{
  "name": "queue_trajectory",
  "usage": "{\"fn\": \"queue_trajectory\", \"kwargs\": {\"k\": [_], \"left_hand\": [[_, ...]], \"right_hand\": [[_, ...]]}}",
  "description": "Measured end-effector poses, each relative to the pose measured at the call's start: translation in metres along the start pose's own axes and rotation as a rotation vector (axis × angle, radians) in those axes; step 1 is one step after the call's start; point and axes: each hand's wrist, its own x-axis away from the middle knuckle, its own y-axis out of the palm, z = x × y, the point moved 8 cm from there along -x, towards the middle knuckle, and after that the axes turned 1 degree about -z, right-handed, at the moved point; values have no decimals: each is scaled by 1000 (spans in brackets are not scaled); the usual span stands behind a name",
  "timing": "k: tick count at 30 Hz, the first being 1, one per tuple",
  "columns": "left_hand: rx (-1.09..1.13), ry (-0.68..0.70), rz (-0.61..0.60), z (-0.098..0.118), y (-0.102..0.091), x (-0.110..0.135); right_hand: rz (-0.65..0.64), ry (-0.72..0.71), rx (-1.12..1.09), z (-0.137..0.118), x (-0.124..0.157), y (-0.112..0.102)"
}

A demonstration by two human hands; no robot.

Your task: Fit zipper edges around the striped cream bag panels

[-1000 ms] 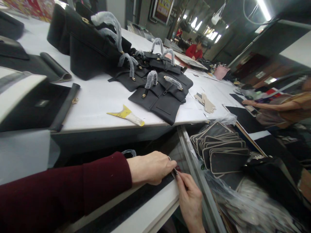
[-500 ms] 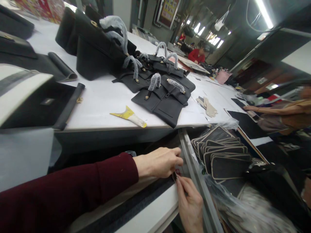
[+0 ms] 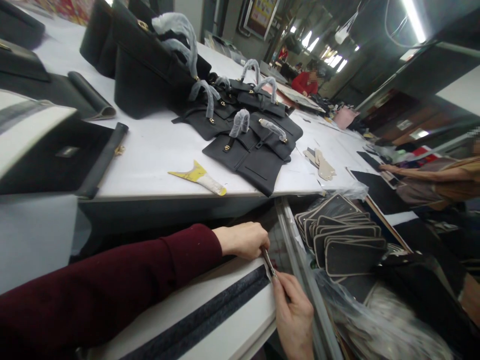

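Note:
My left hand [image 3: 245,240], in a maroon sleeve, reaches across from the left. Its fingers are closed on the far end of a narrow dark edge strip [image 3: 268,261]. Lower down, my right hand [image 3: 294,312] pinches the near end of the same strip between thumb and forefinger. The strip runs along the short end of a white panel [image 3: 240,320] with a dark lengthwise band [image 3: 210,315]. This panel slopes down toward the lower left, below the table edge. My left forearm covers part of it, and the fingertips hide where the strip is gripped.
Black handbags with wrapped handles [image 3: 243,160] lie on the white table [image 3: 150,165], near a yellow-and-white scraper-like tool [image 3: 198,177]. A metal rail [image 3: 300,265] runs beside my right hand. Stacked dark panels [image 3: 352,250] lie right of it. A co-worker's arm [image 3: 423,172] is at far right.
My left hand has shifted up and left along the panel's end, showing more of the strip between my hands and of the dark band. My right hand stays nearly in place.

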Motion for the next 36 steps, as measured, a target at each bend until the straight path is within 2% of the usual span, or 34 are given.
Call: {"fn": "queue_trajectory", "kwargs": {"k": [11,18,23,30,36], "left_hand": [[39,-93,-19,-3,3,-2],[83,-113,-23,-2,4,0],[170,-95,-51,-8,8,-2],[291,-97,-115,-19,14,-5],[352,-95,-195,-20,18,-11]], "right_hand": [[-131,150,-130,14,2,4],[-63,347,-284,36,1,13],[-57,328,-372,37,2,15],[-63,327,-295,35,4,13],[-135,279,-249,34,4,16]]}}
